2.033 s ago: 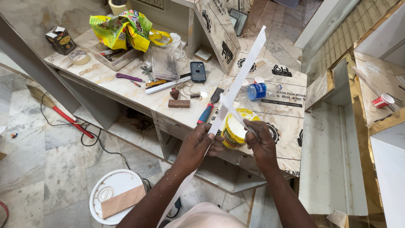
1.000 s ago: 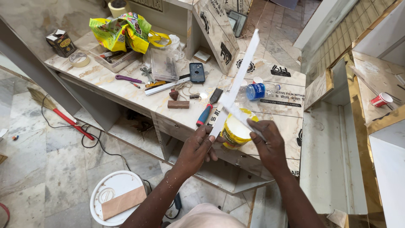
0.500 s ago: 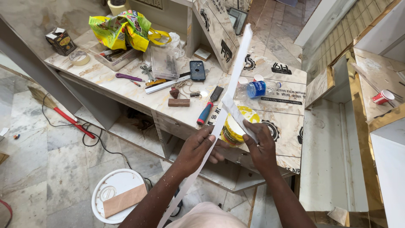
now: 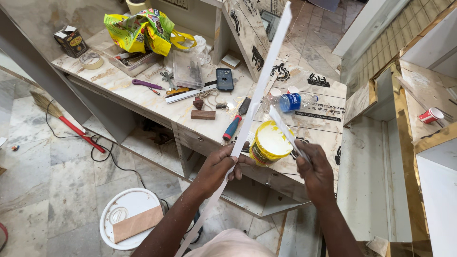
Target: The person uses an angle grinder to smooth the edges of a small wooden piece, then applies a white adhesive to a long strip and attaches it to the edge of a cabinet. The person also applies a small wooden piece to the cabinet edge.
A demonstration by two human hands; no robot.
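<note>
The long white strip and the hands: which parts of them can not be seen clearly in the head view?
- Long white strip: its top end is cut off by the upper picture edge; its lower end is lost near the bottom edge.
- Left hand: the palm is hidden, turned away.
- Right hand: its fingertips are hidden behind the hand; the small white scraper it holds is blurred.

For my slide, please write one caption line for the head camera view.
Left hand holds a long white strip; right hand holds a small white spatula above an open yellow tub.
</note>
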